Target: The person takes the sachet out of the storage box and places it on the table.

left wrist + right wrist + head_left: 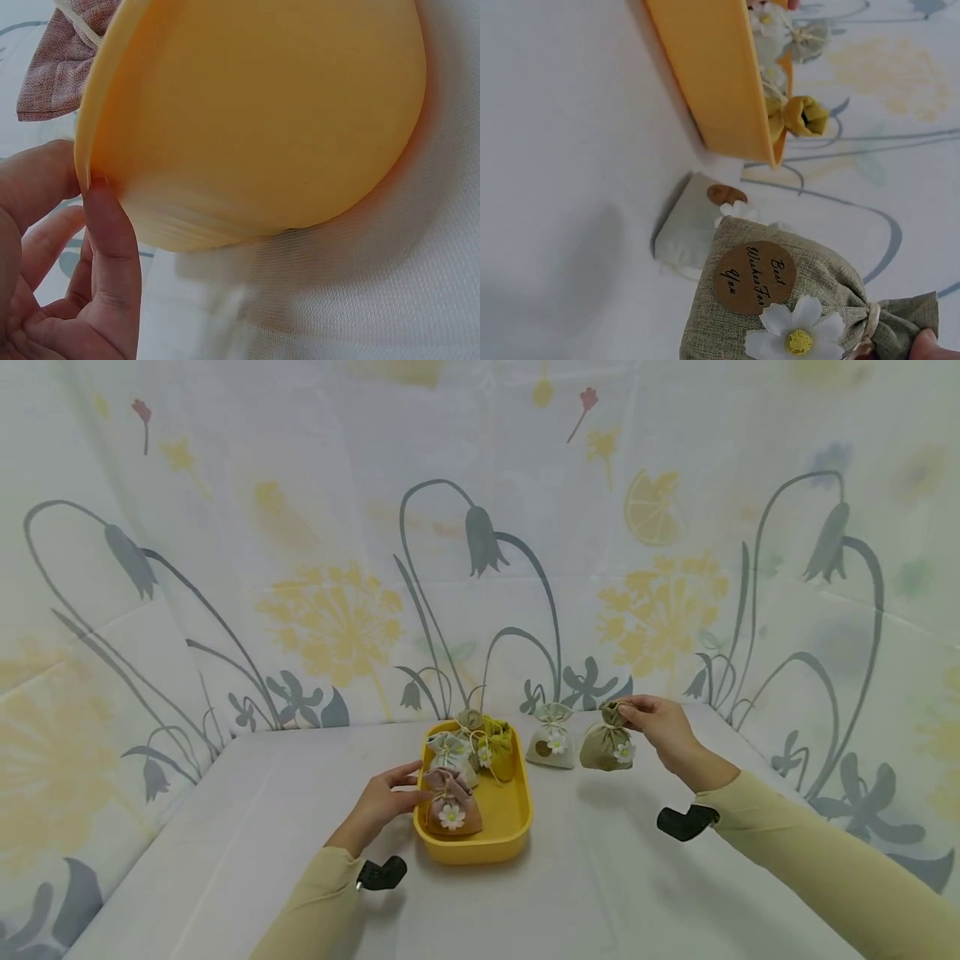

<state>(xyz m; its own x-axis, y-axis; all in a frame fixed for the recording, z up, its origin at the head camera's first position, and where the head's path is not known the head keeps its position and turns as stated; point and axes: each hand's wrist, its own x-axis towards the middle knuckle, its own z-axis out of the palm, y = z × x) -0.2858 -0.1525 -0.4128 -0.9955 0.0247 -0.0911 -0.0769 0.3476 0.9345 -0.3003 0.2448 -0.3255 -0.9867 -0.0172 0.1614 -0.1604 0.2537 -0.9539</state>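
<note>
My right hand pinches the gathered neck of an olive-green drawstring pouch, held up over the table. A white flower and a round "Best Wishes For You" tag show on that pouch in the right wrist view. With thumb and fingers, my left hand grips the rim of a yellow tub on its left side. Inside the tub sit a mauve pouch nearest me, a pale pouch, a mustard-yellow pouch and an olive one at the back.
A pale grey-green pouch with a flower and brown tag stands on the white table, between the tub and the held pouch. A flower-printed cloth hangs behind and at both sides.
</note>
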